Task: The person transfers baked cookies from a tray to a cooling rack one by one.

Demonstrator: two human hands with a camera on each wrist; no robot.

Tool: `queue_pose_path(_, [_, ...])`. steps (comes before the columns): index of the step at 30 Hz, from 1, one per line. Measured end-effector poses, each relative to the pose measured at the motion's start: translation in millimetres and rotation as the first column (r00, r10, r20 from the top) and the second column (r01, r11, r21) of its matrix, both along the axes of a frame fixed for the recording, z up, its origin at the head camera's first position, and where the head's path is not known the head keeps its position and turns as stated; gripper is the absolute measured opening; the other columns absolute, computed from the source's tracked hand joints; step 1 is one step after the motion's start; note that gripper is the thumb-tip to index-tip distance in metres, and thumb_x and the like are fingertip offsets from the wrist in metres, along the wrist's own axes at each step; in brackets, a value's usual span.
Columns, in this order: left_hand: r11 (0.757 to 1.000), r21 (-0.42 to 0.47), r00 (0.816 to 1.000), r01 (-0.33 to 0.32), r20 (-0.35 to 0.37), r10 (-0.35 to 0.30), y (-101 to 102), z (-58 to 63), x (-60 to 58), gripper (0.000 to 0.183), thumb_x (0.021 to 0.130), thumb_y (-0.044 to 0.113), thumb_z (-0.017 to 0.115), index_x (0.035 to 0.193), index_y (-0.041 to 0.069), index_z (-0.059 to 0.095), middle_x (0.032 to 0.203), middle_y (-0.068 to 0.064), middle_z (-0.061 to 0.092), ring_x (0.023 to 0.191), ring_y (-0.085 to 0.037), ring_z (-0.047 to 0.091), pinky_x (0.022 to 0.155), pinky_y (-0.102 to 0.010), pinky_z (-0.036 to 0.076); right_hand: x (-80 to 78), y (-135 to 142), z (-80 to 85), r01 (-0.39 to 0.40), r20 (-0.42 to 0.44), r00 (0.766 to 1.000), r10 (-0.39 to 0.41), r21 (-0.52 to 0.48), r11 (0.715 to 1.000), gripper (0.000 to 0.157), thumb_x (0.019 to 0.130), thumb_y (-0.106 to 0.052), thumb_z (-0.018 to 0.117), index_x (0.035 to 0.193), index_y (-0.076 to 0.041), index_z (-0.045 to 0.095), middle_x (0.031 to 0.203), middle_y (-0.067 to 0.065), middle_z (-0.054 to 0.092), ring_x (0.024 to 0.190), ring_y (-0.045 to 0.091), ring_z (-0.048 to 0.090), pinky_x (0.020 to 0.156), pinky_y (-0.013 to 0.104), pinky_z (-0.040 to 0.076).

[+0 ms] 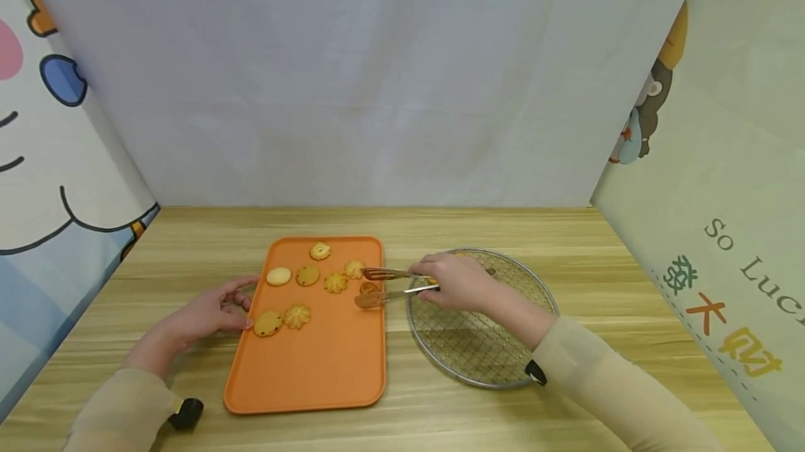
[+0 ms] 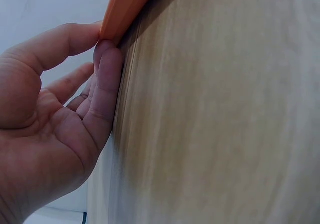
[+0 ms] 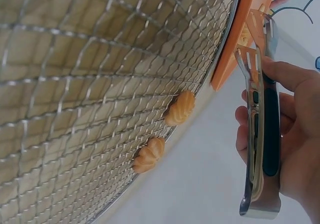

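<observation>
Over the rack (image 1: 484, 361), right hand (image 1: 462, 283) grips tongs (image 3: 271, 129) — left hand (image 1: 210, 311) pinches tray (image 1: 308, 375).

A wooden-looking tabletop (image 1: 434, 417), pale yellow-brown with streaky grain running from side to side, carries an orange tray (image 1: 308, 375). The tray is rectangular, with rounded corners and a raised rim, and its longer sides run away from the viewer. Near the tray's right side, with a narrow strip of wood between, rests a round wire rack (image 1: 481, 361) with a grey metal rim; wood shows through its mesh. Beyond the tray, the tabletop's far edge runs straight across.
</observation>
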State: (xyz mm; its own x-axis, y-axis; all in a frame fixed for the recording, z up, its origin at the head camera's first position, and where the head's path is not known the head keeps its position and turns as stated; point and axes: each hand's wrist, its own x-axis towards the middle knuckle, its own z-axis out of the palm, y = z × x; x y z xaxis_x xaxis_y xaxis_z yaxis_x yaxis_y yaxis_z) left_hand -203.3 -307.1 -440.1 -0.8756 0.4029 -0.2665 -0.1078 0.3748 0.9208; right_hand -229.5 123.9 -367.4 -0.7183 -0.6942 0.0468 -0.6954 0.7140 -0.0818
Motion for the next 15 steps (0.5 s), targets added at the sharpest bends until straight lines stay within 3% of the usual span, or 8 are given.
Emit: queue_pose_path(15, [1.0,0.01,1.0,0.005,-0.003,-0.005,-0.8,-3.9,-2.1,0.087,0.084,0.009,0.07,0.15,-0.001,0.013,0.107,-0.018,0.042,0.082,-0.018,0.059,0.074,-0.031,0.052,-2.5,-8.3,5.3,-0.024,-0.024,0.999,0.026,0.057,0.998,0.04,0.084,-0.028,0.071,0.122,-0.016,0.065,0.116,0.001,0.065,0.097,0.018,0.065,0.063,0.031,0.053])
